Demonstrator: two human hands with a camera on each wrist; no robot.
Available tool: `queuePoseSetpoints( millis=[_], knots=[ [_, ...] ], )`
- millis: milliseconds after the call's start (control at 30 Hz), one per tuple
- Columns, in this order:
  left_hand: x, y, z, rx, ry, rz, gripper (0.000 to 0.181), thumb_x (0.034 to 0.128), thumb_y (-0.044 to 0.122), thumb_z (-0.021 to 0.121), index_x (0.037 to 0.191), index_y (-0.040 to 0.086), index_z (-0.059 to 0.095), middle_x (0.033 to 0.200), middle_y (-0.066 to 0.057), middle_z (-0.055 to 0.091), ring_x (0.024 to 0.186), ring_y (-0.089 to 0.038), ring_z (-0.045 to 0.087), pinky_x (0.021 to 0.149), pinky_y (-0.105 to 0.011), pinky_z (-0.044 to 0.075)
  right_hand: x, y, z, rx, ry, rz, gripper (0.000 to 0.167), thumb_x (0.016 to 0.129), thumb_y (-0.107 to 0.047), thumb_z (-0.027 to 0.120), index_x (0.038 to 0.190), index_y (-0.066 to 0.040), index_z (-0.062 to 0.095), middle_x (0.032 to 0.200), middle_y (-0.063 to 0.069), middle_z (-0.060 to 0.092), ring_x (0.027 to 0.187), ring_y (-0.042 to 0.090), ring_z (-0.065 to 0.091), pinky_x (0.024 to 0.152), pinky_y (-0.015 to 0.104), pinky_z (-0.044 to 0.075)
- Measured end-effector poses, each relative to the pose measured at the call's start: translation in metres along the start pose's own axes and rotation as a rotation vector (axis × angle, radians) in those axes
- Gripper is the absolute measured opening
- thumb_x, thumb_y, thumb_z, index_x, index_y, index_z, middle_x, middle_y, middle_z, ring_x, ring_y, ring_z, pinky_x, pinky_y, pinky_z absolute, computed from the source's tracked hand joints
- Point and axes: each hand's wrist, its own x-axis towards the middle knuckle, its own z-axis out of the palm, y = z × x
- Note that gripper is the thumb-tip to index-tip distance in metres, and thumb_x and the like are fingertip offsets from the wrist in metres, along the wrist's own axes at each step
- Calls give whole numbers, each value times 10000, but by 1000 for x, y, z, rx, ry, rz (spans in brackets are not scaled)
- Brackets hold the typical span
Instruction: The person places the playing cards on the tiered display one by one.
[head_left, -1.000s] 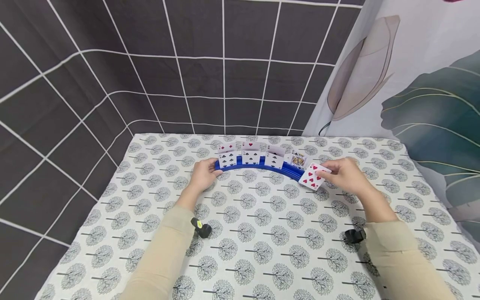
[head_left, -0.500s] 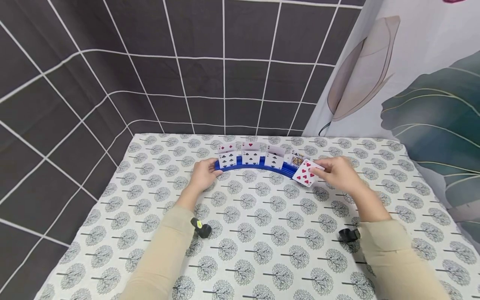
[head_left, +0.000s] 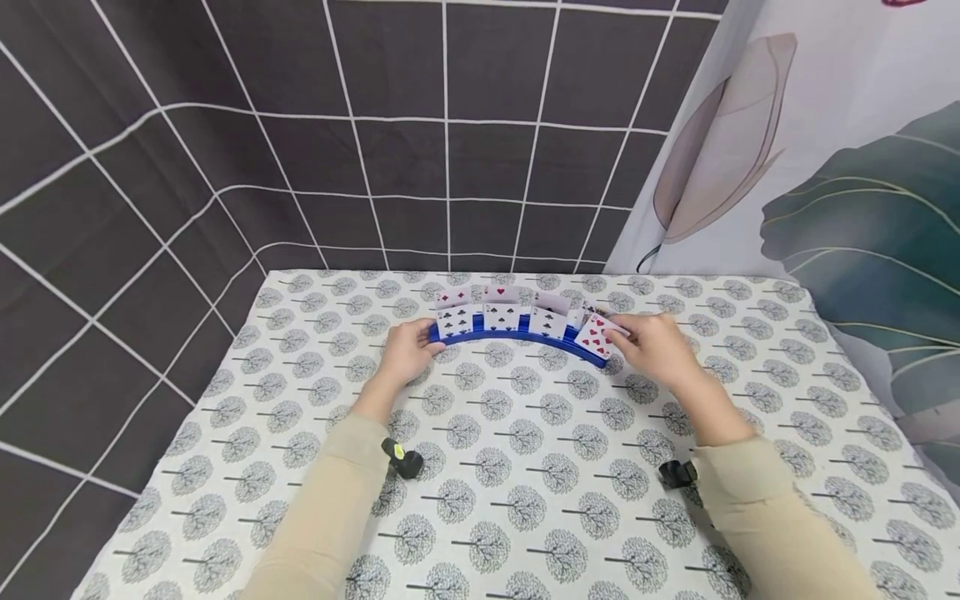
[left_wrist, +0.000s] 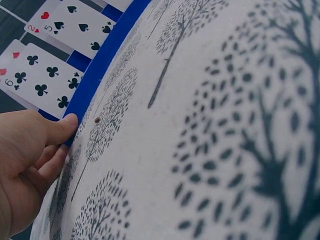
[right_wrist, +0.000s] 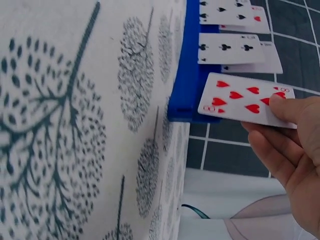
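A curved blue playing card holder lies on the table, with playing cards standing in two rows. My left hand grips its left end, thumb against the front face. Between the thumb and fingers of my right hand is a playing card with red hearts. Its lower edge is at the front row at the holder's right end; whether it sits in the slot I cannot tell. Behind it a face card is mostly covered. Clubs and spades cards fill other front places.
A white tablecloth with a tree print covers the table. Behind it hangs a dark curtain with a white grid, and a leaf-patterned curtain is at the right. Black wrist cameras are strapped at both cuffs.
My right hand has moved left with the hearts card, bringing it over the holder's right end and covering more of the face card behind. My left hand has stayed in place.
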Motion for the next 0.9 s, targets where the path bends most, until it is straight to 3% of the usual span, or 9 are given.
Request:
queuePoseSetpoints(
  millis=[167, 300, 433, 600, 800, 900],
  knots=[
    [0, -1, 0, 10, 10, 15, 553, 892, 59, 760, 1387, -64, 547, 1313, -279, 617, 1211, -365, 632, 1026, -364, 545, 3, -2, 7, -52, 1, -29, 184, 914, -24, 720, 1063, 83, 727, 769, 193, 731, 575, 238, 677, 608, 450, 639],
    [1, -1, 0, 5, 12, 18, 555, 889, 62, 765, 1384, -64, 550, 1311, -280, 618, 1209, -366, 633, 1026, -367, 546, 4, -4, 12, -55, -34, -2, 162, 924, -36, 713, 1050, 64, 732, 753, 167, 726, 531, 170, 619, 559, 388, 618],
    [-1, -2, 0, 7, 2, 13, 563, 891, 61, 762, 1393, -65, 540, 1323, -282, 609, 1215, -368, 628, 1031, -374, 542, 3, -5, 16, -44, -89, 27, 195, 947, -33, 684, 1096, 91, 712, 734, 162, 708, 455, 91, 495, 462, 279, 523],
    [0, -1, 0, 5, 6, 23, 554, 891, 60, 760, 1388, -63, 546, 1321, -281, 610, 1213, -365, 630, 1029, -369, 543, 3, -7, 16, -71, -82, 9, 201, 947, -15, 674, 1106, 105, 703, 731, 172, 699, 421, 74, 421, 419, 232, 449],
    [0, 0, 1, 1, 4, 18, 561, 890, 52, 758, 1392, -70, 537, 1321, -287, 607, 1212, -371, 630, 1028, -373, 544, 2, -7, 15, -89, -94, 25, 278, 945, -83, 708, 1155, 98, 690, 743, 180, 708, 447, 81, 465, 488, 300, 544],
    [1, 1, 1, -6, 1, 15, 568, 892, 54, 758, 1398, -69, 531, 1329, -289, 600, 1219, -373, 624, 1033, -376, 541, 0, -6, 16, -120, -52, 27, 357, 921, -175, 757, 1168, 74, 694, 759, 190, 719, 437, 95, 466, 523, 358, 578]
  ],
)
